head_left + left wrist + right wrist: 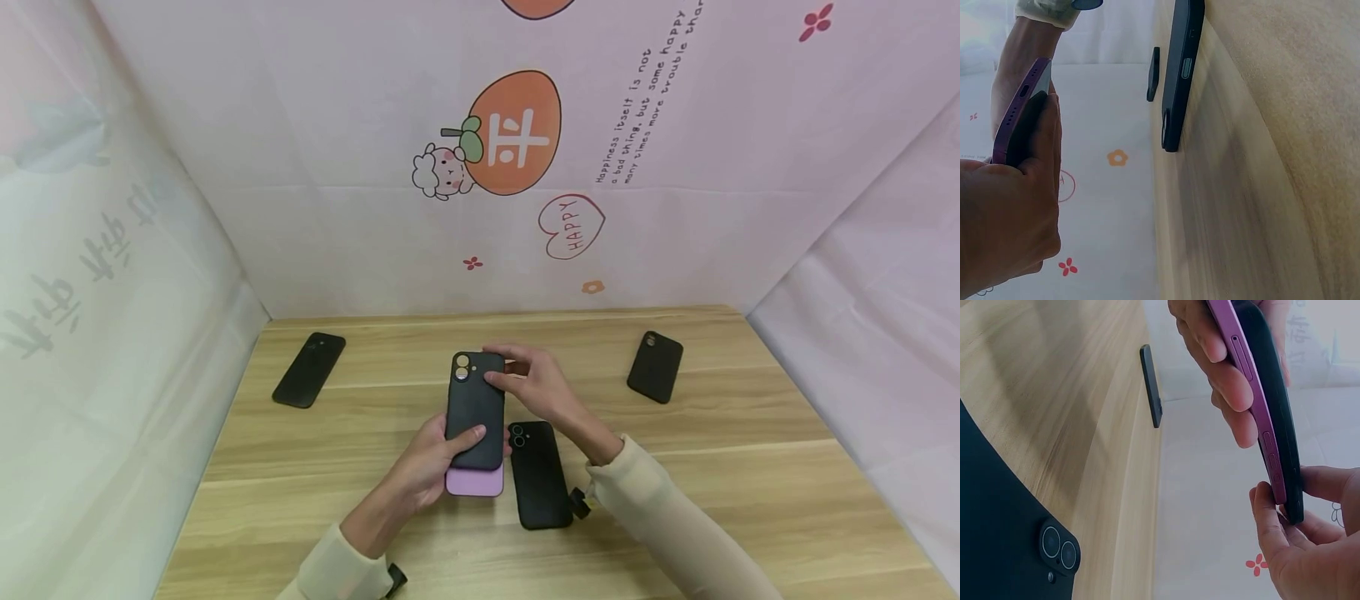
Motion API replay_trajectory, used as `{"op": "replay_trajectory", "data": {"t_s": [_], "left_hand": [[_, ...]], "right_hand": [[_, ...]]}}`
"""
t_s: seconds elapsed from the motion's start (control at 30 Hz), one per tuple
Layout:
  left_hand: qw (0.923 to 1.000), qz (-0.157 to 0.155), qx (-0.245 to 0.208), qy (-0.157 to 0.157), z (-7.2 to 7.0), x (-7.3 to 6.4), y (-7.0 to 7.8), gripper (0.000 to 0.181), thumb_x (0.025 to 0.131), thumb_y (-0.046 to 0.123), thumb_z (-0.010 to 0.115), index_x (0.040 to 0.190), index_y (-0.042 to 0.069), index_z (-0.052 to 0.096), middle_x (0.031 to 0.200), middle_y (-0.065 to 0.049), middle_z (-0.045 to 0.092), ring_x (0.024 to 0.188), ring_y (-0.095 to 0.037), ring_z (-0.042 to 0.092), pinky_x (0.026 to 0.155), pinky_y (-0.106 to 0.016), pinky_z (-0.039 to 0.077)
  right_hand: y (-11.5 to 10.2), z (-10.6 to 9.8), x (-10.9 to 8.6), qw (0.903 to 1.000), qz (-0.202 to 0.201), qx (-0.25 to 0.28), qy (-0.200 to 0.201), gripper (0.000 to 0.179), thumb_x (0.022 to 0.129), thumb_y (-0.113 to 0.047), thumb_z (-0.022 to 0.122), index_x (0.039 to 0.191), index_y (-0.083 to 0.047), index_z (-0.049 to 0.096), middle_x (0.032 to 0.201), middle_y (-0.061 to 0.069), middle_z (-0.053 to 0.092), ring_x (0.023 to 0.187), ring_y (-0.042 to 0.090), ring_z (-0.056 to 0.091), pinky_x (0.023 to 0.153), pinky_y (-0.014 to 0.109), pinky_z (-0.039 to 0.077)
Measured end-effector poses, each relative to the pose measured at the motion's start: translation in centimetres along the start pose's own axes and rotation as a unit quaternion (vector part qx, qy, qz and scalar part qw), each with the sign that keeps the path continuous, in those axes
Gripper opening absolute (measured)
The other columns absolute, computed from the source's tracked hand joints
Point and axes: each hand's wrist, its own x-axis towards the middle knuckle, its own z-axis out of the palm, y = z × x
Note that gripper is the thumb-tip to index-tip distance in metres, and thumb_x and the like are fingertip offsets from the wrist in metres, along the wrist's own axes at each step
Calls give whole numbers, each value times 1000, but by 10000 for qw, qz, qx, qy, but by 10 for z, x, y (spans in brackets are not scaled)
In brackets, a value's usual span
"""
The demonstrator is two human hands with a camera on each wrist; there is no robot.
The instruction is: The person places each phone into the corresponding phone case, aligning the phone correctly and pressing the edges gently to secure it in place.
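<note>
A purple phone (475,483) lies under a black phone case (476,417), its lower end sticking out below the case. My left hand (431,462) grips both from the left, thumb on the case's back and fingers beneath. At the upper end, my right hand (543,383) pinches the case near its camera holes. The right wrist view shows the purple phone's side (1254,381) against the case (1282,425), with the phone not fully seated along that edge. In the left wrist view, the purple end (1019,109) points toward the camera.
A black phone with two lenses (540,479) lies on the wooden table (375,450) just right of my hands. Another black phone (309,371) lies at the far left, and a small black phone or case (656,368) at the far right. Printed cloth walls (360,242) surround the table.
</note>
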Motion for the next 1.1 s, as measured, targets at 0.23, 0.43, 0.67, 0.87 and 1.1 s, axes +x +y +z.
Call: {"op": "replay_trajectory", "data": {"t_s": [0.23, 0.43, 0.67, 0.87, 1.1], "left_hand": [[10000, -52, 33, 14, 0, 0, 0, 54, 109, 7, 57, 157, -2, 34, 136, -28, 65, 116, -32, 72, 99, -47, 60], [10000, -66, 11, -10, 1, -1, 0, 54, 109, 8, 58, 157, -3, 34, 131, -22, 68, 122, -38, 69, 99, -47, 60], [9999, -12, 17, -107, 1, -1, 1, 53, 111, 9, 54, 159, -1, 32, 134, -25, 66, 116, -30, 72, 98, -48, 60], [10000, -17, 15, -15, 1, -3, 3, 52, 112, 12, 52, 159, 0, 33, 132, -24, 68, 117, -30, 72, 97, -50, 60], [9987, -147, 243, 423, 1, -2, 4, 52, 112, 17, 54, 157, -2, 35, 132, -23, 70, 121, -38, 70, 98, -45, 61]], "right_hand": [[0, -1, -3, 9999, 80, 54, -30, 42, 97, -11, 77, 138, -10, 70, 133, 13, 71, 120, 36, 70, 96, 47, 62], [-1, -1, -4, 9999, 88, 97, -67, 41, 98, -11, 77, 138, -7, 69, 132, 14, 72, 117, 33, 72, 93, 45, 63], [-2, 0, -7, 9994, 219, 143, -212, 39, 97, -10, 78, 136, -11, 72, 123, 10, 75, 107, 25, 75, 87, 38, 62], [-2, 4, -9, 9989, 212, 288, -311, 38, 97, -9, 77, 135, -9, 72, 120, 10, 76, 103, 22, 76, 84, 34, 62], [-3, 7, -11, 9976, 204, 439, -487, 39, 97, -8, 76, 136, -5, 70, 115, 12, 77, 101, 22, 76, 86, 33, 63]]}}
